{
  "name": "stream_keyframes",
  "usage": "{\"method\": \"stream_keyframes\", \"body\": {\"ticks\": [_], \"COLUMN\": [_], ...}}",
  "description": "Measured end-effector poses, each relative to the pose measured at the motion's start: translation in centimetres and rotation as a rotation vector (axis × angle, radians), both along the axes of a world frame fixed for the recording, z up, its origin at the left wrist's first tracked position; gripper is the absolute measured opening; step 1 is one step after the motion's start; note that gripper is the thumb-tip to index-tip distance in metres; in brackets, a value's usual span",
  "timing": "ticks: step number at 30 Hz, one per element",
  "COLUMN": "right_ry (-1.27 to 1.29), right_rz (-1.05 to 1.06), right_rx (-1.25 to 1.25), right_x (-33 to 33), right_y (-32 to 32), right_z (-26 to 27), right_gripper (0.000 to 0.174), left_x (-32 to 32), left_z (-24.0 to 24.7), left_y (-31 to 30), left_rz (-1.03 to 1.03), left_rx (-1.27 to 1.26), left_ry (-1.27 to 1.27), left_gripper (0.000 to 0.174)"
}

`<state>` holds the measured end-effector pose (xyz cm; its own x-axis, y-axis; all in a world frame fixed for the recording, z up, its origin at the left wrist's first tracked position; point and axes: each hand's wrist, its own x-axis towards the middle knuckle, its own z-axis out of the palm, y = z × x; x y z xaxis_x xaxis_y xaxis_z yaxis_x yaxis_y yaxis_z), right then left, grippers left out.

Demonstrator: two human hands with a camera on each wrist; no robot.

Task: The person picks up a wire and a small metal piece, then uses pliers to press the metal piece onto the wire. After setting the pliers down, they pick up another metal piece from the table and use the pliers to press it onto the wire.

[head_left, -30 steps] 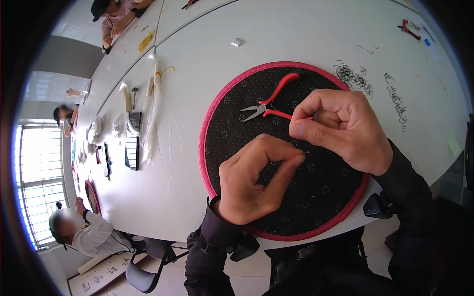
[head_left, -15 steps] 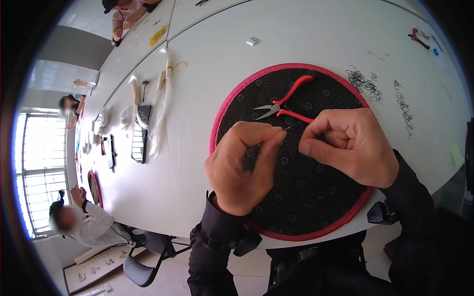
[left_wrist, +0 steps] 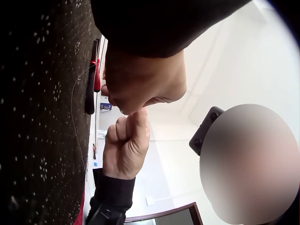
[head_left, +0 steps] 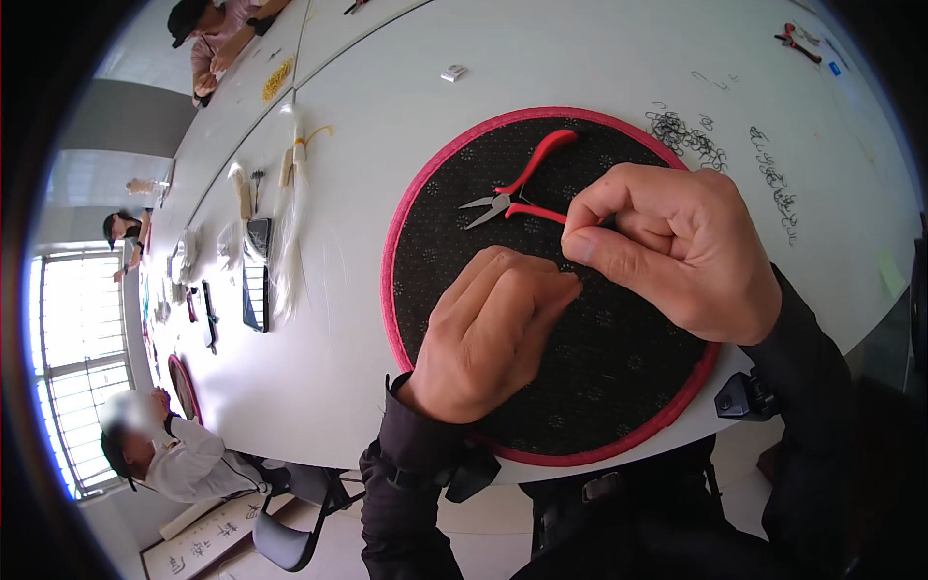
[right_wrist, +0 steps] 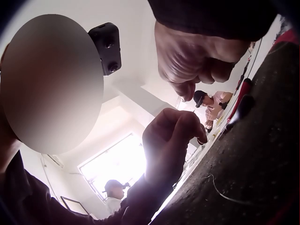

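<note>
My left hand (head_left: 483, 333) is over the round black mat (head_left: 599, 396), thumb and forefinger pinched together. My right hand (head_left: 677, 251) pinches close beside it, its other fingers curled in. A thin line (left_wrist: 73, 108) hangs in a loose loop near the hands in the left wrist view; a pale strand of line (right_wrist: 218, 190) also shows in the right wrist view. Most of what the fingertips pinch is hidden, and I cannot tell its exact form. Red-handled pliers (head_left: 547, 159) lie with spread handles on the mat, partly behind my right hand.
Small dark wire hooks (head_left: 681, 138) lie heaped beyond the mat, with a row of more hooks (head_left: 773, 184) farther right. Pale fibre bundles (head_left: 290, 222) and a phone (head_left: 256, 290) lie left. More red-handled pliers (head_left: 797, 43) lie far right. Other people sit around the table (head_left: 387, 145).
My hands drew slightly apart, then came together again. The left fingers have folded closer together, hiding more of the fingertips. The head view shifted and came back; the pliers stayed put.
</note>
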<state>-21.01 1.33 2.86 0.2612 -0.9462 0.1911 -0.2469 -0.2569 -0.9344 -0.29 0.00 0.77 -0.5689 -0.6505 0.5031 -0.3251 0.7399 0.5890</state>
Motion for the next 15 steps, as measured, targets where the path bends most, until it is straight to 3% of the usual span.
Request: {"method": "stream_keyframes", "body": {"ticks": [6,12,15], "right_ry": [-0.15,-0.104,-0.04], "right_rz": [0.015,0.049,0.069], "right_rx": [0.214,0.35,0.375], "right_x": [0.0,0.5,0.9], "right_y": [-0.6,-0.4,0.0], "right_z": [-0.9,-0.4,0.2], "right_gripper": [0.015,0.013,0.011], "left_x": [-0.1,0.7,0.7], "left_z": [0.0,0.0,-0.2], "left_y": [0.5,0.0,-0.1], "left_rz": [-0.018,0.102,0.207], "left_rx": [0.014,-0.006,0.049], "left_ry": [0.08,0.138,0.185], "left_gripper": [0.025,0.017,0.021]}}
